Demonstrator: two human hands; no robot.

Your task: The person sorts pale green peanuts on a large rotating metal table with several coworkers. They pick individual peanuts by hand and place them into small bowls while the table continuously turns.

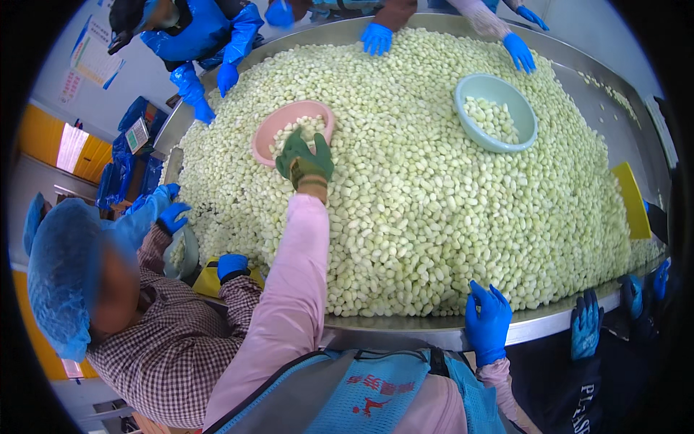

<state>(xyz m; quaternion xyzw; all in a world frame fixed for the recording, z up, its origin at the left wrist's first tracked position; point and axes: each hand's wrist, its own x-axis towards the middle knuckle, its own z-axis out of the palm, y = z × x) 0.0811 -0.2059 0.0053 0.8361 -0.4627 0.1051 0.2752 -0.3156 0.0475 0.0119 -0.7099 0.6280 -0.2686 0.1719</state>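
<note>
A broad heap of pale green, oval pieces of produce (412, 206) spreads over a metal-rimmed table before me; fruit or beans, I cannot tell. My left hand (306, 158), in a green glove, reaches across the heap to the near side of a pink basin (264, 135). Its fingers lie over the basin's edge and contents, and what they grip is hidden. Similar pale pieces partly fill this basin. My right hand (489, 323), in a blue glove, rests at the table's near metal rim (406, 332). Its fingertips meet the heap's edge, fingers slightly apart, holding nothing visible.
A light blue basin (523, 142), partly filled, sits on the heap at the right. Close on my left, a person in a checked sleeve (246, 295) works beside a yellow scoop (209, 279). Other gloved hands reach in opposite. A yellow board (631, 200) stands at the right.
</note>
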